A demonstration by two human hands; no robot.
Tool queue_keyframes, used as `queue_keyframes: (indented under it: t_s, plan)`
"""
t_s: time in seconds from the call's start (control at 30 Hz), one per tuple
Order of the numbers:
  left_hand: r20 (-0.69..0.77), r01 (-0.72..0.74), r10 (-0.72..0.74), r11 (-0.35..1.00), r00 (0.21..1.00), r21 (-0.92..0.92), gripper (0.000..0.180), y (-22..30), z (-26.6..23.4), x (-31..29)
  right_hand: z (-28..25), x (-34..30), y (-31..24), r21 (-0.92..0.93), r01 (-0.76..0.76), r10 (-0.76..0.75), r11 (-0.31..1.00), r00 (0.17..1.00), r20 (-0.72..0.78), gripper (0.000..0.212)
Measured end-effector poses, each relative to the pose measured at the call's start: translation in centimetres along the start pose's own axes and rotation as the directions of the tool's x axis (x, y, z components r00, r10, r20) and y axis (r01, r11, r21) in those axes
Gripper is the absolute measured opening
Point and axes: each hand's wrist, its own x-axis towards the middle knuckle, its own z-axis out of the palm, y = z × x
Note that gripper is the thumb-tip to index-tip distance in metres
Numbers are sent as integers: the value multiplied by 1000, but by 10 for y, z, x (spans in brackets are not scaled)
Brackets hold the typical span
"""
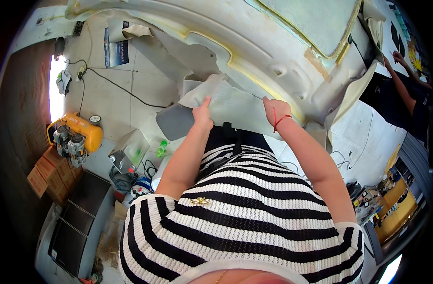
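A pale grey sheet of soft covering material (235, 106) is stretched in front of my body. My left hand (203, 115) is closed on its left part, thumb on top. My right hand (276, 111), with a red string on the wrist, pinches its right end near the panel's edge. Just beyond the sheet lies a large moulded off-white panel (273, 47) with yellowed edges, which looks like a vehicle headliner. Its curved rim runs close to my right hand. Below my left hand a darker grey flap (173, 119) hangs out. The fingers' undersides are hidden by the sheet.
An orange air compressor (79, 135), cardboard boxes (55, 175) and a metal bin (130, 150) stand at left. A black cable (117, 90) crosses the floor. A green bottle (162, 148) lies near my left arm. Another person (410, 99) works at the panel's right end.
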Motion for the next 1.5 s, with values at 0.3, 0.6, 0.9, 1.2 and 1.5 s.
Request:
queue_keyframes:
  t_s: [0.3,0.6,0.9,1.2,1.5]
  plan:
    - [-25,24,-23,999,999,46,39,2,-3,-1,20,-31,29,-4,-23,23,1000,1000,7,23]
    - [19,26,-27,998,999,49,39,4,-11,1,38,-46,39,32,-54,55,998,998,-32,22]
    - [262,251,-250,968,932,32,44,-6,-17,-27,55,-22,28,106,-85,83,991,996,25,23]
    - [185,204,-217,975,958,87,48,6,-19,-20,60,-61,53,158,-82,98,984,990,-98,24]
    - [236,232,-248,968,939,95,50,6,-13,-39,70,-62,53,138,-128,130,982,991,-10,31]
